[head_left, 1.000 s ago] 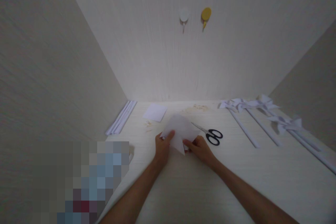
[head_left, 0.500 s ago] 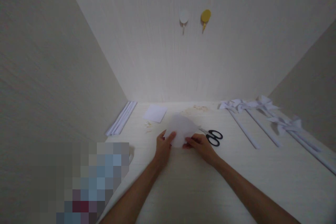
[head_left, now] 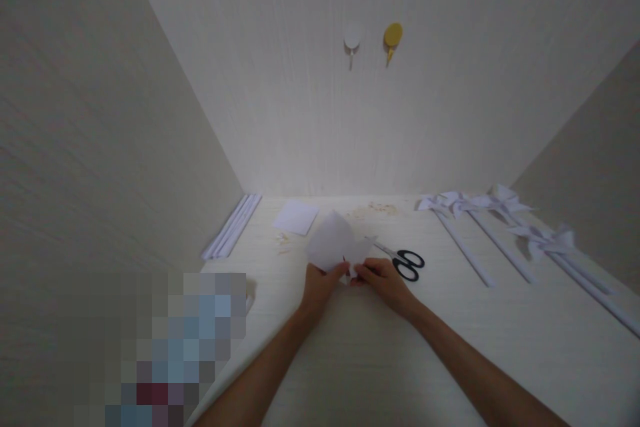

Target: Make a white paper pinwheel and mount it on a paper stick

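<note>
A white sheet of paper point(head_left: 331, 240) is held just above the table, with a slit showing near its lower edge. My left hand point(head_left: 321, 285) pinches it beside that slit, thumb on top. On the other side of the slit, my right hand point(head_left: 379, 277) grips the paper's lower right part between thumb and fingers. The two sets of fingertips nearly meet. Black-handled scissors point(head_left: 407, 264) lie on the table just right of my right hand, their tips partly under the paper's right corner.
Another white paper square point(head_left: 296, 217) lies behind on the left. Rolled paper sticks point(head_left: 233, 227) are stacked at the left edge. Several paper pinwheels on sticks point(head_left: 463, 240) lie at the right. Small scraps point(head_left: 383, 208) dot the back of the table point(head_left: 380, 360). Two hooks point(head_left: 393, 35) hang on the wall.
My left hand has slid right along the paper's lower edge, toward my right hand. The sheet has turned and bent, and a slit now shows between the hands.
</note>
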